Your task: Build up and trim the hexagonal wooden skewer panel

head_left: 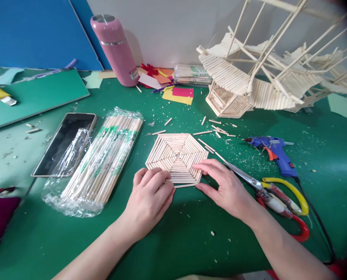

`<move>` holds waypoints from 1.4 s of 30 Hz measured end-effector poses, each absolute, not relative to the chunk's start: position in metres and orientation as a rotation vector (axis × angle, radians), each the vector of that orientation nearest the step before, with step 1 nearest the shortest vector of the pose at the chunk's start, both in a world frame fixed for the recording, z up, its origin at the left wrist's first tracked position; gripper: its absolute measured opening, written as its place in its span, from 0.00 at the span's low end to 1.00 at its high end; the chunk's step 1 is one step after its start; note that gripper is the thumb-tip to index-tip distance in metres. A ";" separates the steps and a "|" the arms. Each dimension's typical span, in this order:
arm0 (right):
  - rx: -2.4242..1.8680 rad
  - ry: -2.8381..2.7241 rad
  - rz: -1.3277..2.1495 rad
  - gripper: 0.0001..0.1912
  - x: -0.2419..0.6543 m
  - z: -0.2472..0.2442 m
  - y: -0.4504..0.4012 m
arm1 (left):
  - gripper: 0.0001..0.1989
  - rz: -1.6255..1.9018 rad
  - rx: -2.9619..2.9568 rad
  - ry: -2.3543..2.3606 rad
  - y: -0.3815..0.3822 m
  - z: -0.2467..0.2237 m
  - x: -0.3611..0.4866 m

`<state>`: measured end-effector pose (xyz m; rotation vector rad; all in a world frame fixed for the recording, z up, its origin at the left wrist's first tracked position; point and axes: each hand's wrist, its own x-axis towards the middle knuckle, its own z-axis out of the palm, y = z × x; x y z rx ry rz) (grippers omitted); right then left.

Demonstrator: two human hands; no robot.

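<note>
A flat hexagonal panel of thin wooden sticks point(177, 155), laid in rings, rests on the green table. Along its near edge lies a short wooden stick point(186, 186), slightly apart from the panel. My left hand point(151, 194) is closed at the near left corner, its curled fingers around the stick's left end and hiding it. My right hand point(227, 188) grips the panel's right side between thumb and fingers, the thumb tip by the stick's right end.
Scissors point(255, 182) and a blue glue gun point(275, 151) with its cord lie to the right. Left are bagged sticks point(103, 155) and a phone point(65, 144). A pink flask point(115, 50), coloured paper point(177, 96) and a stick-built model point(249, 81) stand behind, with stick scraps between.
</note>
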<state>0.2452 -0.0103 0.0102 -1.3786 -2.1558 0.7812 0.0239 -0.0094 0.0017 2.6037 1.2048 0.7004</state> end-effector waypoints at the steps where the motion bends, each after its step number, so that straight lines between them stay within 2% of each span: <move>1: -1.377 -2.158 0.777 0.20 0.245 0.010 -0.010 | 0.04 0.706 2.603 1.202 -0.009 0.002 0.024; 8: -1.382 -2.163 0.769 0.19 0.245 0.012 -0.011 | 0.04 0.725 2.603 1.196 -0.009 0.003 0.023; 16: -1.387 -2.167 0.772 0.18 0.247 0.008 -0.012 | 0.17 0.731 2.500 1.304 -0.014 0.011 0.011; 23: -1.403 -2.183 0.763 0.18 0.247 0.007 -0.012 | 0.14 0.677 2.486 1.326 -0.019 0.012 0.002; 30: -1.405 -2.171 0.779 0.18 0.248 0.008 -0.013 | 0.13 0.586 2.729 1.289 -0.016 0.012 0.004; 42: -1.395 -2.175 0.769 0.18 0.248 0.008 -0.013 | 0.11 0.606 2.855 1.286 -0.011 0.008 0.007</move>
